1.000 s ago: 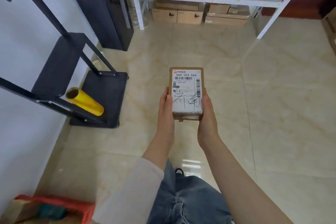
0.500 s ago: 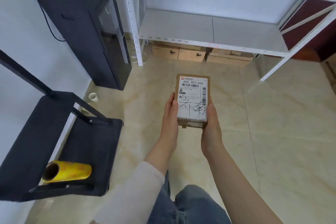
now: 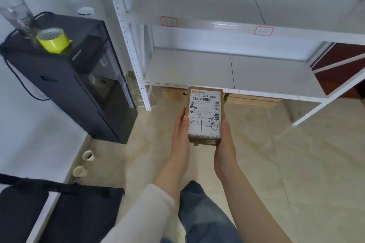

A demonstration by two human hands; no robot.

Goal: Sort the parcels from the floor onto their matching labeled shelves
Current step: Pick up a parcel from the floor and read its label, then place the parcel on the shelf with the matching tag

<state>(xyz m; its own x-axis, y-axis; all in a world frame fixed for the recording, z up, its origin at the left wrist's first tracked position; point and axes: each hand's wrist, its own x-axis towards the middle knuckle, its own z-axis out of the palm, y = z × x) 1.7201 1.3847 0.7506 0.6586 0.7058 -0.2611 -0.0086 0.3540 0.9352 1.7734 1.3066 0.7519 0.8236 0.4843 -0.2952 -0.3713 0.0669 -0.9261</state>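
Note:
I hold a small brown cardboard parcel (image 3: 204, 116) flat in front of me, its white shipping label facing up with handwritten black characters on it. My left hand (image 3: 180, 130) grips its left edge and my right hand (image 3: 225, 140) cups its right edge and underside. Ahead stands a white metal shelf rack (image 3: 246, 92) with grey boards. Red-framed labels (image 3: 168, 21) sit on the front rail of the upper shelf, a second one (image 3: 263, 31) further right. A small red label (image 3: 234, 91) marks the lower shelf rail just behind the parcel.
A black water dispenser (image 3: 65, 85) stands at the left beside the rack, with a yellow-green tape roll (image 3: 52, 41) and a clear bottle (image 3: 18, 17) on top. Cardboard boxes (image 3: 252, 100) lie under the lowest shelf. Two paper cups (image 3: 84, 163) lie by the wall. A black rack (image 3: 59, 213) is at bottom left.
My view has lifted and moved closer to the white rack; its upper shelf and labels now show. The parcel stays held in both hands the same way.

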